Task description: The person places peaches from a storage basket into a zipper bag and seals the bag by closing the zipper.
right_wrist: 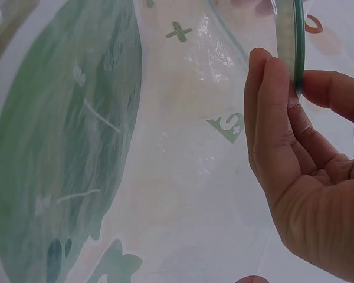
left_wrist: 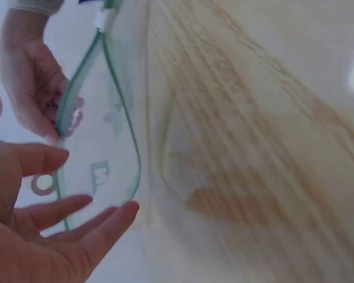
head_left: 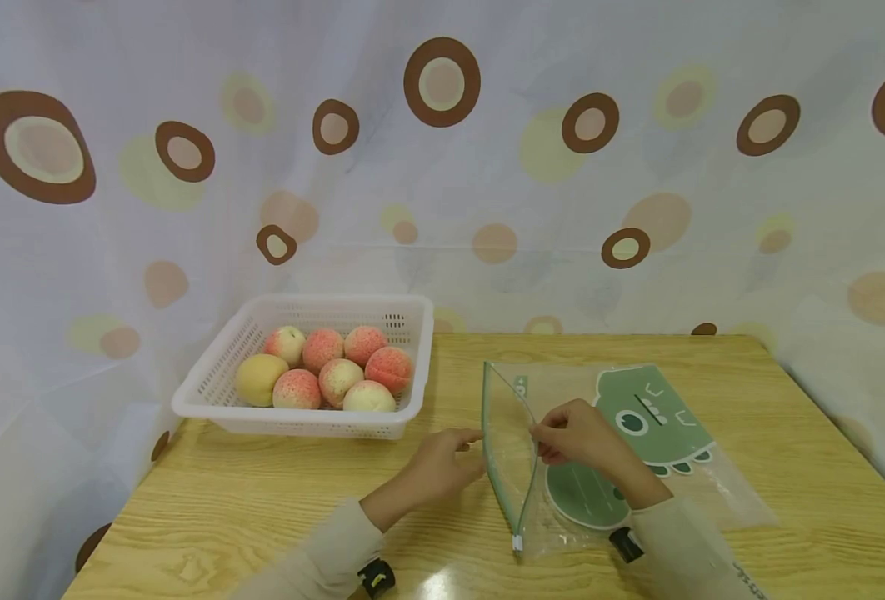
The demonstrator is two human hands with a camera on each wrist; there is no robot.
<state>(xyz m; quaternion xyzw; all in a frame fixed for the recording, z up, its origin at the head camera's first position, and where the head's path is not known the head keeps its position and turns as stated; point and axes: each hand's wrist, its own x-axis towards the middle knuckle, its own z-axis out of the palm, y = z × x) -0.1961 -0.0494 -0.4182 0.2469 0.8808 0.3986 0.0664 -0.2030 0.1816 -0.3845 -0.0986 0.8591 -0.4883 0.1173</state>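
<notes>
A clear zip bag (head_left: 648, 417) with a green cartoon dinosaur print lies on the table, its green-edged mouth gaping toward the left. My right hand (head_left: 588, 442) pinches the right-hand lip of that mouth between thumb and fingers, as the right wrist view also shows. Beside the opposite lip, my left hand (head_left: 438, 471) has its fingers spread and relaxed, fingertips right at the green edge. In the left wrist view, the left hand (left_wrist: 53, 236) holds thumb and fingers apart near the opening. A white slider (head_left: 517, 542) sits at the near end of the zip.
Left of the bag stands a white plastic basket (head_left: 285, 414) holding several red-and-cream peaches (head_left: 296, 390) and one yellow fruit (head_left: 258, 379). Everything rests on a wood-grain table (head_left: 210, 508). A dotted curtain (head_left: 442, 192) hangs behind and along the sides.
</notes>
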